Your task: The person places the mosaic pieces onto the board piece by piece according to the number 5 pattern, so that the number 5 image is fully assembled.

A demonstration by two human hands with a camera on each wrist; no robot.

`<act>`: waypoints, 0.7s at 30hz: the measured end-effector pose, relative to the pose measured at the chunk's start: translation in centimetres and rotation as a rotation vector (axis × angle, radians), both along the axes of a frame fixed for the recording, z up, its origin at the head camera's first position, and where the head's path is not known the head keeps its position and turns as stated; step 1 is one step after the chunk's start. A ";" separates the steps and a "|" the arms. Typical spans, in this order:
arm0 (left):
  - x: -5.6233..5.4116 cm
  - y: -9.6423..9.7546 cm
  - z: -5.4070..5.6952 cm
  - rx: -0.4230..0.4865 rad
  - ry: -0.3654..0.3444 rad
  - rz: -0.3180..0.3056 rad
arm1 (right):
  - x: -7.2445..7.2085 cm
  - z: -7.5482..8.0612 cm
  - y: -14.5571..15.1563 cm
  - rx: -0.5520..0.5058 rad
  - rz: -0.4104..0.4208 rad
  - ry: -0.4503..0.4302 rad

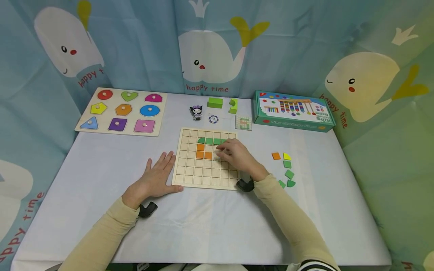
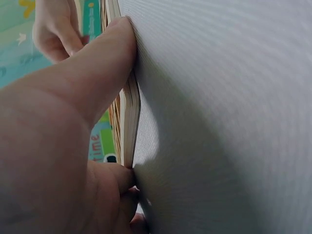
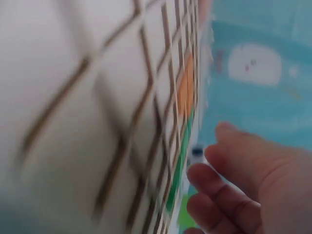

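Observation:
A square wooden grid board lies mid-table. Orange square tiles sit in its cells below a row of green tiles. My left hand rests flat on the cloth at the board's left side, fingers spread and straight, the thumb along the near left corner. In the left wrist view, the thumb lies against the board's layered edge. Over the board's right half hovers my right hand, fingers loosely bent beside the tiles. The right wrist view shows no piece between its fingertips.
Loose orange, yellow and green tiles lie right of the board. Behind it are a pattern card, a poker chip, a small figurine and green blocks. A shape puzzle and a game box flank them.

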State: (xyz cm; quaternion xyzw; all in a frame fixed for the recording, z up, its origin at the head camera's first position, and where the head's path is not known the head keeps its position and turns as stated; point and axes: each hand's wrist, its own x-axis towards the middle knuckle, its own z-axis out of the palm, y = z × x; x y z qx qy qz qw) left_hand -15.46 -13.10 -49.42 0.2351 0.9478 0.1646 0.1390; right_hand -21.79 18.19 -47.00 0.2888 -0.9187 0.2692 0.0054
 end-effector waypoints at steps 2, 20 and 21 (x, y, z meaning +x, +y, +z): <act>0.0 0.0 0.0 -0.002 -0.001 0.002 | 0.1 0.2 2.0 -0.020 -0.033 -0.002; 0.0 0.1 0.0 0.004 -0.002 0.005 | 2.2 1.0 17.8 0.151 -0.330 -0.087; 0.0 0.2 0.0 0.003 -0.003 0.005 | 2.3 1.0 18.0 0.163 -0.328 -0.089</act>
